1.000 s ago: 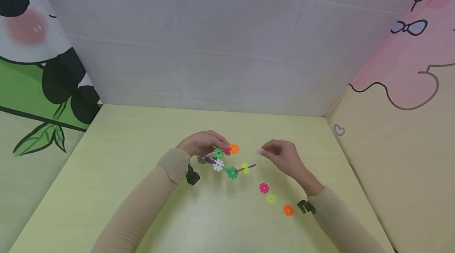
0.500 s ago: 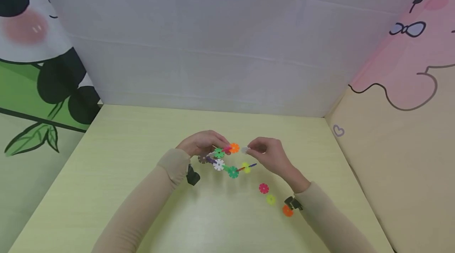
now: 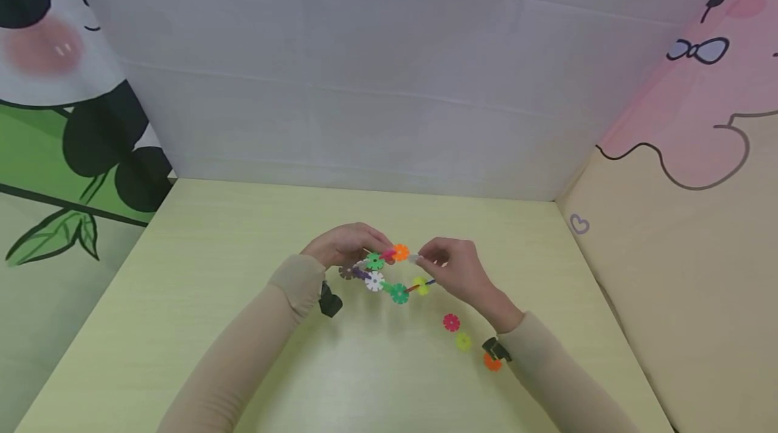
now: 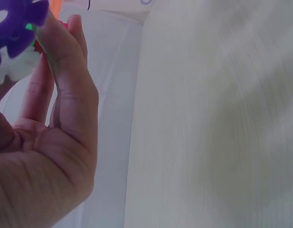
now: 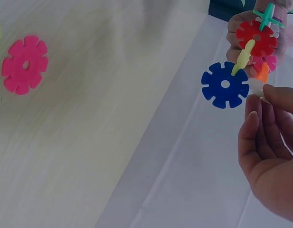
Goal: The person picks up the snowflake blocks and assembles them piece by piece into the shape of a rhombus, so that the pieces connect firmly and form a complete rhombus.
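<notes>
My left hand [image 3: 349,244] holds a curved chain of slotted, flower-shaped plastic discs [image 3: 399,294] above the table. In the left wrist view a purple disc [image 4: 15,35] of the chain lies close against the fingers. An orange disc [image 3: 400,252] forms one end of the chain, just past the left fingertips. My right hand [image 3: 456,267] pinches a whitish disc [image 5: 255,87] between thumb and fingers, right at the orange disc's edge. A blue disc [image 5: 215,86] at the chain's other end sits close to the right fingers in the right wrist view.
Loose on the table [image 3: 292,365] lie a pink disc [image 3: 451,322], a yellow disc [image 3: 463,342] and an orange one [image 3: 493,363], the last partly covered by the right wrist camera [image 3: 496,349]. A white wall [image 3: 365,115] stands behind.
My right hand has moved left with the whitish disc, from a gap away to the orange disc's edge. The left hand and chain have stayed nearly still.
</notes>
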Demonstrator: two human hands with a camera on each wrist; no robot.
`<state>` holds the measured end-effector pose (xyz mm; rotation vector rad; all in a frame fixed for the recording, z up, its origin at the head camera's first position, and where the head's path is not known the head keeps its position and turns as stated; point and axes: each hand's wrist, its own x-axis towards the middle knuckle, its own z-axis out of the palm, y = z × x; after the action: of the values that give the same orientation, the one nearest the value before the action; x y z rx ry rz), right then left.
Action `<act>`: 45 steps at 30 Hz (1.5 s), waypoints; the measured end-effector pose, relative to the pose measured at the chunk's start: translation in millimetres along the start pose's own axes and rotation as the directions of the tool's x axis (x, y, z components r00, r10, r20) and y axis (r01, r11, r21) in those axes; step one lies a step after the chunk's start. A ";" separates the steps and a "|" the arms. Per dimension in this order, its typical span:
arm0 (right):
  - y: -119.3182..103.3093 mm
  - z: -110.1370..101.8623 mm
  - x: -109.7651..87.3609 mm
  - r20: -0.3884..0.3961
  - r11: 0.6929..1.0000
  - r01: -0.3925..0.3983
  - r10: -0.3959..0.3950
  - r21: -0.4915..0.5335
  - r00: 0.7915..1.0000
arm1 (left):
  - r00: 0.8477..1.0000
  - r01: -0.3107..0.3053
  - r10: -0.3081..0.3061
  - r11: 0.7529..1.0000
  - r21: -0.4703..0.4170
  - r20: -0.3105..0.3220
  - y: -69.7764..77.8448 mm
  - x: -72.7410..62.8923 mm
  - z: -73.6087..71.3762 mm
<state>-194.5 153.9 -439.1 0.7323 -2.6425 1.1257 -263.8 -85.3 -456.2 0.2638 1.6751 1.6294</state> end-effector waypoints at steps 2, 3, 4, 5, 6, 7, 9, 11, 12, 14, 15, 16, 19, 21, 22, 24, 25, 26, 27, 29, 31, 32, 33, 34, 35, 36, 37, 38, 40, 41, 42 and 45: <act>0.0 1.5 0.1 -0.013 1.000 0.015 -0.015 -0.012 1.000 | 1.000 0.004 -0.004 1.000 -0.003 -0.001 -0.1 -0.2 0.5; -0.1 2.2 0.3 -0.022 1.000 0.027 -0.027 -0.016 0.999 | 1.000 0.007 -0.007 1.000 -0.008 -0.001 -0.3 -0.1 0.6; -0.1 3.0 0.4 -0.029 0.999 0.037 -0.037 -0.023 0.999 | 1.000 0.009 -0.009 1.000 -0.010 0.000 -0.5 -0.1 0.9; -0.4 3.7 0.4 -0.037 0.999 0.046 -0.047 -0.028 0.998 | 1.000 0.009 -0.009 1.000 -0.015 0.000 -0.6 -0.1 1.2; -0.5 4.3 0.4 -0.042 0.998 0.053 -0.055 -0.034 0.998 | 1.000 0.010 -0.010 1.000 -0.019 0.000 -0.8 -0.1 1.4; -0.7 4.8 0.3 -0.045 0.997 0.059 -0.061 -0.041 0.997 | 1.000 0.010 -0.010 1.000 -0.020 -0.001 -1.0 0.1 1.6; -1.2 5.5 0.1 -0.047 0.996 0.071 -0.073 -0.053 0.996 | 1.000 0.014 -0.014 1.000 -0.022 -0.004 -1.4 0.3 1.9; -1.9 5.5 -0.2 -0.047 0.995 0.081 -0.084 -0.060 0.995 | 1.000 0.019 -0.019 1.000 -0.023 -0.008 -1.2 0.3 2.4; -2.1 5.5 -0.3 -0.047 0.994 0.085 -0.088 -0.065 0.995 | 1.000 0.022 -0.022 1.000 -0.022 -0.009 -1.0 0.1 2.6; -2.6 5.0 -0.4 -0.050 0.993 0.094 -0.097 -0.065 0.994 | 1.000 0.028 -0.028 0.999 -0.021 -0.009 -0.7 0.0 2.8; -2.6 4.8 -0.4 -0.051 0.993 0.097 -0.100 -0.067 0.994 | 1.000 0.030 -0.030 0.999 -0.021 -0.008 0.0 -0.1 3.1; -2.6 4.6 -0.3 -0.052 0.993 0.100 -0.104 -0.067 0.993 | 0.999 0.031 -0.031 0.999 -0.021 -0.008 0.5 -0.3 3.2; -2.5 4.1 0.1 -0.056 0.992 0.107 -0.110 -0.063 0.992 | 0.999 0.032 -0.033 0.999 -0.013 -0.011 2.2 -1.1 3.5; -2.4 3.8 0.6 -0.057 0.992 0.110 -0.114 -0.061 0.992 | 0.999 0.034 -0.034 0.999 -0.008 -0.011 3.7 -2.0 3.8; -2.5 3.7 0.8 -0.059 0.992 0.111 -0.115 -0.060 0.992 | 0.999 0.033 -0.033 0.999 -0.001 -0.014 4.2 -2.4 3.8; -2.7 3.2 1.3 -0.061 0.992 0.116 -0.120 -0.057 0.991 | 0.999 0.035 -0.034 0.999 0.015 -0.019 5.3 -3.3 3.6; -3.0 2.9 1.3 -0.063 0.991 0.118 -0.122 -0.056 0.991 | 0.999 0.035 -0.034 0.999 0.024 -0.022 5.7 -3.8 3.6; -3.1 2.7 1.4 -0.062 0.991 0.118 -0.122 -0.055 0.991 | 0.999 0.038 -0.037 0.999 0.024 -0.022 6.2 -4.2 3.7; -3.4 2.5 1.5 -0.062 0.991 0.121 -0.124 -0.053 0.990 | 0.999 0.039 -0.038 0.999 0.025 -0.023 6.6 -4.5 3.6; -3.3 2.3 1.5 -0.061 0.991 0.124 -0.127 -0.050 0.990 | 0.999 0.038 -0.037 0.999 0.023 -0.024 7.8 -5.3 4.1; -2.8 2.6 1.7 -0.059 0.991 0.125 -0.128 -0.047 0.990 | 0.999 0.033 -0.033 0.999 0.013 -0.021 8.6 -5.5 5.0; -2.5 2.6 1.8 -0.058 0.991 0.125 -0.127 -0.046 0.990 | 0.999 0.033 -0.033 0.999 0.003 -0.019 8.9 -5.3 5.4; -2.3 2.7 1.8 -0.058 0.991 0.127 -0.129 -0.045 0.990 | 0.999 0.032 -0.032 0.999 0.001 -0.019 9.0 -5.1 5.7; -1.9 2.9 1.9 -0.059 0.991 0.126 -0.129 -0.047 0.990 | 0.999 0.031 -0.031 1.000 -0.001 -0.020 9.1 -4.9 6.0; -1.7 3.0 2.0 -0.061 0.991 0.128 -0.130 -0.047 0.990 | 0.999 0.031 -0.031 1.000 -0.002 -0.021 8.9 -4.4 6.1; -1.8 3.0 2.0 -0.063 0.990 0.130 -0.133 -0.045 0.989 | 0.999 0.031 -0.031 1.000 -0.002 -0.022 8.8 -4.1 6.2; -1.8 2.9 2.1 -0.066 0.990 0.132 -0.135 -0.046 0.989 | 0.999 0.034 -0.034 0.999 -0.004 -0.024 8.7 -3.7 6.1; -2.0 2.8 2.1 -0.069 0.990 0.136 -0.139 -0.047 0.988 | 0.999 0.034 -0.034 0.999 -0.001 -0.026 8.7 -3.8 6.2; -2.5 2.5 2.4 -0.073 0.989 0.140 -0.143 -0.051 0.987 | 0.999 0.035 -0.035 0.999 0.001 -0.028 8.5 -3.3 6.1; -3.0 2.2 2.6 -0.075 0.989 0.142 -0.145 -0.051 0.987 | 0.999 0.036 -0.036 0.999 0.003 -0.029 8.5 -3.1 6.1; -3.5 1.9 2.9 -0.076 0.989 0.142 -0.145 -0.050 0.986 | 0.999 0.036 -0.036 0.999 0.004 -0.029 8.9 -3.5 6.3; -5.0 1.1 3.7 -0.074 0.989 0.140 -0.142 -0.043 0.987 | 0.998 0.045 -0.044 0.999 0.003 -0.035 9.3 -3.7 6.5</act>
<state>-195.1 148.7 -435.5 0.8371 -2.4981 1.0420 -260.4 -81.2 -445.6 0.1995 1.6982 1.6067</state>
